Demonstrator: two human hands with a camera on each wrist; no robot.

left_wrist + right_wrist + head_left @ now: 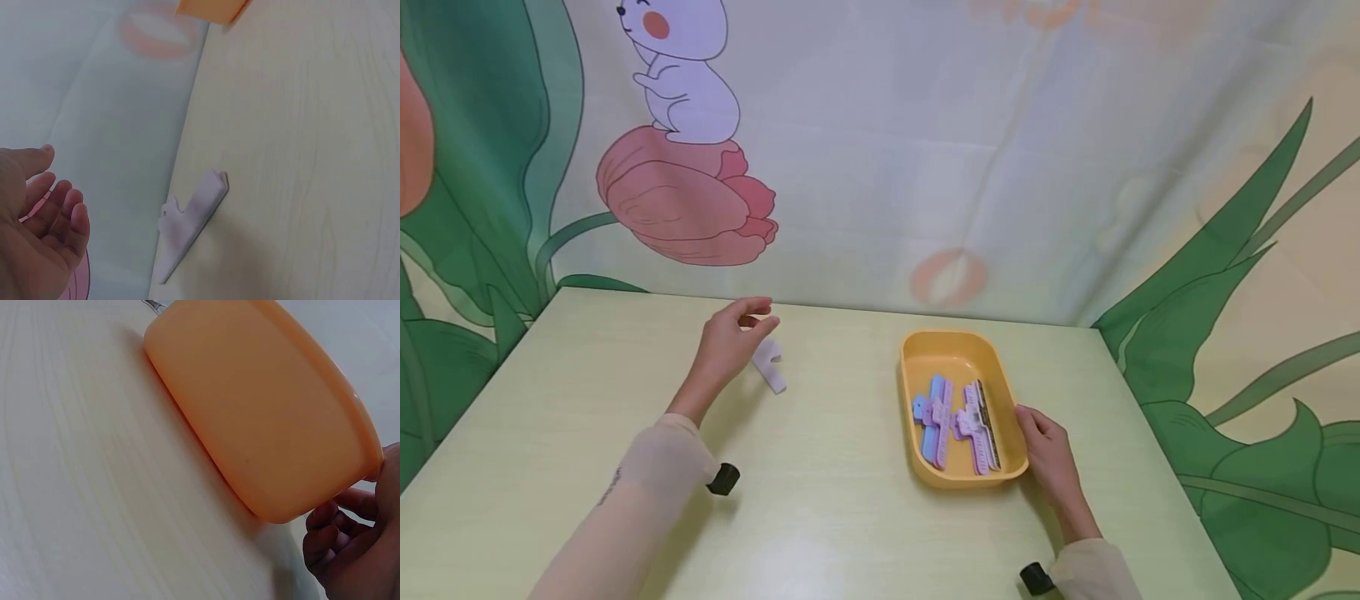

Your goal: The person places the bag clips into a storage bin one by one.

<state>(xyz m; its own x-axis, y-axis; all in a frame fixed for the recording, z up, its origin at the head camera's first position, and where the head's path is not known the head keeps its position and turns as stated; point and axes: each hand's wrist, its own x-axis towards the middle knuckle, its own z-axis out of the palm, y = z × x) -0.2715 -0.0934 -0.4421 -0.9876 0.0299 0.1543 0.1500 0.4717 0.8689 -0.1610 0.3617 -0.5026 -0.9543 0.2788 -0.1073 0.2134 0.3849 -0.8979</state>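
Note:
On the table's far left part lies a lavender plastic clip [769,365], long and straight with a short handle piece at its side. My left hand [730,342] hovers beside and above this clip [190,219], its fingers loosely bent and nothing held. In the left wrist view the left hand [44,231] is apart from the clip. My right hand [1051,454] grips the near right side of a yellow plastic basket [912,350] by its rim. From the right wrist, the basket's outer wall [250,406] hides the thumb, while bent fingers show below the rim.
Inside the basket lie several long clips: a blue one [931,437], a purple one [945,425], and a pale lavender one [977,437] beside a dark-edged one. A printed cloth [850,167] hangs along the back edge of the pale wooden table [820,500].

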